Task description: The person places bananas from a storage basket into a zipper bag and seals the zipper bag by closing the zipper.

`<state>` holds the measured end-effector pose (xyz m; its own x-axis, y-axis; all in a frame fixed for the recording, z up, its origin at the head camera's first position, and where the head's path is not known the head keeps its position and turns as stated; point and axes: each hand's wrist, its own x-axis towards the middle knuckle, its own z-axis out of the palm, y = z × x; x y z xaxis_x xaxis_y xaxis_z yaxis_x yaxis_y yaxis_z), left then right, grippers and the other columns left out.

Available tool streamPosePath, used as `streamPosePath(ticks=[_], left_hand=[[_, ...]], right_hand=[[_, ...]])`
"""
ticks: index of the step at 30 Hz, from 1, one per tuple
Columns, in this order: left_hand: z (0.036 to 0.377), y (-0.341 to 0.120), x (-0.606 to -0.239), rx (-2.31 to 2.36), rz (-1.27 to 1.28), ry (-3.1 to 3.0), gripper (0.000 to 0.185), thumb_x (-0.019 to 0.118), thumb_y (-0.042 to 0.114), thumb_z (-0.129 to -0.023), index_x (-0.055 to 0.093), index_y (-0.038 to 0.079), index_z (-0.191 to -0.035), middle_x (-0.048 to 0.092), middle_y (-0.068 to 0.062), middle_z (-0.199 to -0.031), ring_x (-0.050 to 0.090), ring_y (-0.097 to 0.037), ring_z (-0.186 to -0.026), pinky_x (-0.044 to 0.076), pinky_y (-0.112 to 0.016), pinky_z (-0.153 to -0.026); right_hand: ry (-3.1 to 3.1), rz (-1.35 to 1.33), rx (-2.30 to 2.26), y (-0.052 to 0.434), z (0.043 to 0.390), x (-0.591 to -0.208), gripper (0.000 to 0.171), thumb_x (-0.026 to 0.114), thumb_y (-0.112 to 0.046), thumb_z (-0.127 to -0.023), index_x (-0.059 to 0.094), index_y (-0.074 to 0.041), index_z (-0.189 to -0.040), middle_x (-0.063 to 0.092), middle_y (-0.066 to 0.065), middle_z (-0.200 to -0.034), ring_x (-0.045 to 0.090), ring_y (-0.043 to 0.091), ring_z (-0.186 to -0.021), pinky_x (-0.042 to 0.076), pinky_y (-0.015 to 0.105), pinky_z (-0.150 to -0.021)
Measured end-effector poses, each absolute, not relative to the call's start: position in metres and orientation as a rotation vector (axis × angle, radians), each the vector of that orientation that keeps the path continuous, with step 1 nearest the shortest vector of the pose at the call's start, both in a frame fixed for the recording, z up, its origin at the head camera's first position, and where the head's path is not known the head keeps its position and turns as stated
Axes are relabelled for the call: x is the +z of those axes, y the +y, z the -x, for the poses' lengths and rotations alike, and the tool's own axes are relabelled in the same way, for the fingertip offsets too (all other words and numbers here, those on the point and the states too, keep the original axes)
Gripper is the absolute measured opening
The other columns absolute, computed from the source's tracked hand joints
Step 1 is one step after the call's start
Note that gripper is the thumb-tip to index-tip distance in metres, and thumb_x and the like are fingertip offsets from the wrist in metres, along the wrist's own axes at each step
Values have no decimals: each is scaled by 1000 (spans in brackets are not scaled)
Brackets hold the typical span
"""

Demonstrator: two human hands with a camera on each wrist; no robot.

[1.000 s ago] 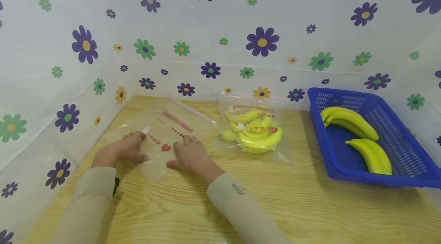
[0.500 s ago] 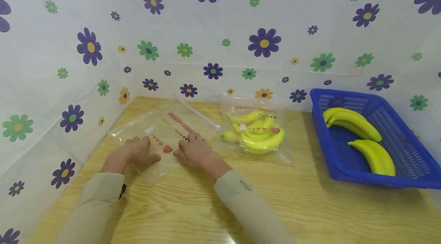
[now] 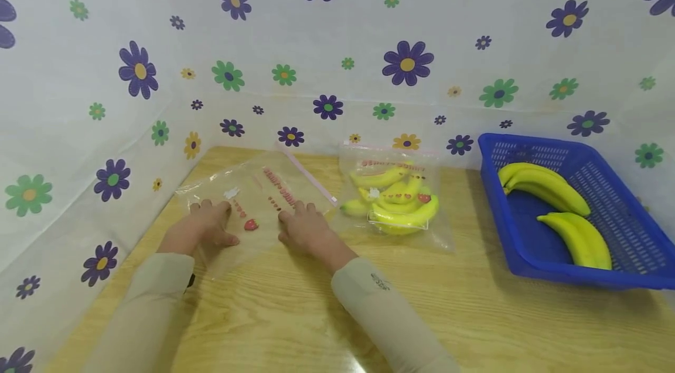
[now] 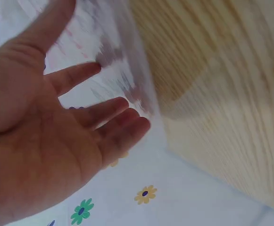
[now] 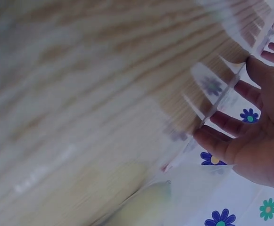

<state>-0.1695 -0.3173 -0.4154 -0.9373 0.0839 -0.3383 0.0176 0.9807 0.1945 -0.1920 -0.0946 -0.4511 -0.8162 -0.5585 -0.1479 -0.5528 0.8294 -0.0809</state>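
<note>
Blue basket (image 3: 493, 185) with bananas (image 3: 548, 188), sealed bag (image 3: 440, 232) of bananas, left hand (image 3: 203, 226) and right hand (image 3: 306, 229) flat, fingers spread, on empty clear printed bag (image 3: 258, 185)

sleeves (image 3: 369, 308): long, pale beige | right sleeve: small dark marking | hands: bare

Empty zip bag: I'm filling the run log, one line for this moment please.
left hand flat on empty zip bag | right hand flat on it | filled banana bag beside | blue basket right
</note>
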Motion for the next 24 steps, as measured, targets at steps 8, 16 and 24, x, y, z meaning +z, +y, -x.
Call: streamPosePath(ticks=[8, 16, 24], left_hand=[[169, -304, -415, 248, -147, 2733, 69, 76, 36, -85, 46, -13, -125, 54, -37, -114, 50, -58, -110, 43, -65, -93], [172, -304, -416, 247, -147, 2716, 72, 77, 38, -84, 43, -13, -123, 52, -36, -114, 51, -56, -110, 44, -63, -95], [175, -326, -417, 337, -175, 2742, 80, 82, 23, -80, 39, -13, -137, 43, -41, -129, 43, -58, -119, 38, -66, -101]], right_hand=[[2831, 854, -158, -83, 204, -450, 36, 45, -35, -105, 56, -23, -137, 53, 7, -128, 48, 26, -109, 49, 39, -87], [2842, 844, -127, -70, 208, -449, 35, 53, -34, -102, 56, -26, -136, 52, 9, -123, 47, 26, -103, 48, 39, -84], [2820, 949, -127, -76, 196, -445, 31, 45, -31, -106, 63, -28, -130, 56, 5, -120, 47, 23, -95, 48, 34, -76]])
